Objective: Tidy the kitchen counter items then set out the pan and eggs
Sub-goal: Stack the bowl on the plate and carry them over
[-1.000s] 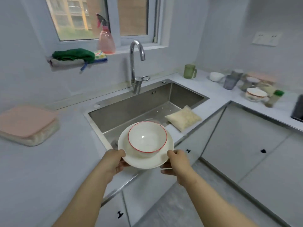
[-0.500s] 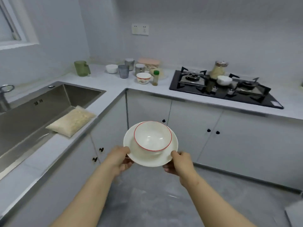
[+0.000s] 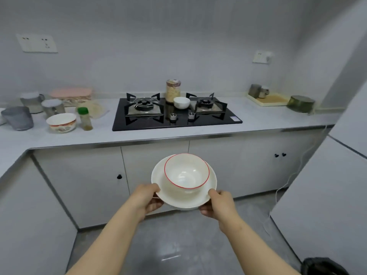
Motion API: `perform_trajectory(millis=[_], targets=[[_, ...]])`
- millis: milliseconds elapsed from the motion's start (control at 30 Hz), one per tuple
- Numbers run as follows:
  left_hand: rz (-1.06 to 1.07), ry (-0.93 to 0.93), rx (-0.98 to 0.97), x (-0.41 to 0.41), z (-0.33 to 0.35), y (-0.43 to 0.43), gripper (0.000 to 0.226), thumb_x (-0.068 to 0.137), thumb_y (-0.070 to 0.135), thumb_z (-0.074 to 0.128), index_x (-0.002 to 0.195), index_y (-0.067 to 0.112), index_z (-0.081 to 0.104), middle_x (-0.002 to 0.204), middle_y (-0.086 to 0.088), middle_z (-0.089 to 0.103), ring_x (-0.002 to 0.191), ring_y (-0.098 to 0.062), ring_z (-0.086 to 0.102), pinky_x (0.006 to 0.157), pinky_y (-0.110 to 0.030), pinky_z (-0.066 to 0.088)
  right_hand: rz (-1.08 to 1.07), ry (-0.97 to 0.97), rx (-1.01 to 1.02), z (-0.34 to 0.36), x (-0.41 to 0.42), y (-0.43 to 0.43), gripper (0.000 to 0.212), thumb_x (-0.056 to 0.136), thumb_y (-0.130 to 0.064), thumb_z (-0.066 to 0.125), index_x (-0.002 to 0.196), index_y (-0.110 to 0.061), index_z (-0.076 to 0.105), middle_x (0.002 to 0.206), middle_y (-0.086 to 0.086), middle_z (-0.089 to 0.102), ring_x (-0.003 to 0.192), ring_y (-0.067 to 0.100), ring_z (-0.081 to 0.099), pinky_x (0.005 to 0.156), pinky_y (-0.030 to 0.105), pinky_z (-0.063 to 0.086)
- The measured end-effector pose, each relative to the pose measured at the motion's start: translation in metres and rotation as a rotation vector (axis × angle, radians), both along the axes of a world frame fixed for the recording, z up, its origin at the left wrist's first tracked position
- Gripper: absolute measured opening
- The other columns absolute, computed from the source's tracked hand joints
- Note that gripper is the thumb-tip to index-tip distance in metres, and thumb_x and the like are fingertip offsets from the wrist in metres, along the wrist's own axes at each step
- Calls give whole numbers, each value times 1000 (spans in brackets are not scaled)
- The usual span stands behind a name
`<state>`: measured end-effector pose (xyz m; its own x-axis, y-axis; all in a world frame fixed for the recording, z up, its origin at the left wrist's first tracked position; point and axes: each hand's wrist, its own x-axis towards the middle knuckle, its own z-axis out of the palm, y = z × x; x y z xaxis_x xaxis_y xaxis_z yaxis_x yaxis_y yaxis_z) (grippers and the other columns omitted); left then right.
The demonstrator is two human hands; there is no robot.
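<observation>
The left hand [image 3: 146, 199] and right hand [image 3: 217, 204] each grip the near rim of a white plate [image 3: 158, 176], fingers curled beneath. A red-rimmed bowl [image 3: 186, 171] sits on it, held in front of the cabinets [image 3: 83, 175]. Beyond, the worktop [image 3: 258, 120] carries a black hob [image 3: 176, 121] with a small white bowl [image 3: 181, 102] and a jar [image 3: 173, 91].

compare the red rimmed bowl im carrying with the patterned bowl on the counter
The red-rimmed bowl sits on a white plate held up by the left hand and right hand; the patterned bowl stands on the counter, untouched. The red-rimmed bowl is plain but for a thin red rim line; the patterned bowl carries a reddish decorated band round its outside. Both are upright and white inside.
</observation>
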<state>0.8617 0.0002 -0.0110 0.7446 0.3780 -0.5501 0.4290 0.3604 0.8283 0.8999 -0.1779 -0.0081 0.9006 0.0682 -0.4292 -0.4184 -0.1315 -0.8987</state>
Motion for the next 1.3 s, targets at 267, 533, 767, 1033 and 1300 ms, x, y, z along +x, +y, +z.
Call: perform_trajectory(millis=[267, 533, 767, 1033, 1300], targets=[[-195, -74, 56, 158, 24, 4, 17, 88, -4, 41, 79, 2, 54, 70, -11, 58, 60, -20, 56, 45, -19, 53, -180, -43, 47, 21, 120, -3, 17, 91, -4, 39, 77, -3, 49, 65, 14, 59, 56, 22, 59, 43, 21, 49], [-370, -45, 106, 278, 20, -37, 16, 88, -1, 41, 81, 3, 55, 69, -11, 57, 56, -18, 56, 45, -19, 52, -342, -18, 82, 16, 213, -41, 20, 91, -4, 38, 76, -3, 51, 64, 16, 59, 53, 21, 60, 40, 19, 49], [-411, -46, 125, 392, 15, -101, 14, 88, -1, 44, 80, 2, 54, 75, -14, 58, 64, -22, 57, 51, -23, 57, -333, -52, 79, 12, 322, -109, 22, 89, -2, 37, 73, -3, 52, 63, 16, 57, 48, 18, 60, 46, 22, 50], [-377, -39, -8, 529, 19, -194, 15, 86, -5, 43, 92, -3, 57, 81, -18, 58, 67, -24, 62, 53, -29, 58, -299, -71, 48, 28, 463, -206, 19, 90, -1, 36, 77, -3, 51, 65, 16, 57, 46, 18, 58, 48, 23, 52], [-343, -25, 3, 641, 11, -236, 12, 89, -3, 45, 86, 3, 56, 71, -11, 58, 57, -17, 56, 65, -30, 56, -282, -26, 19, 15, 584, -250, 20, 91, -5, 37, 88, 3, 55, 72, 18, 62, 55, 21, 63, 53, 26, 56]])
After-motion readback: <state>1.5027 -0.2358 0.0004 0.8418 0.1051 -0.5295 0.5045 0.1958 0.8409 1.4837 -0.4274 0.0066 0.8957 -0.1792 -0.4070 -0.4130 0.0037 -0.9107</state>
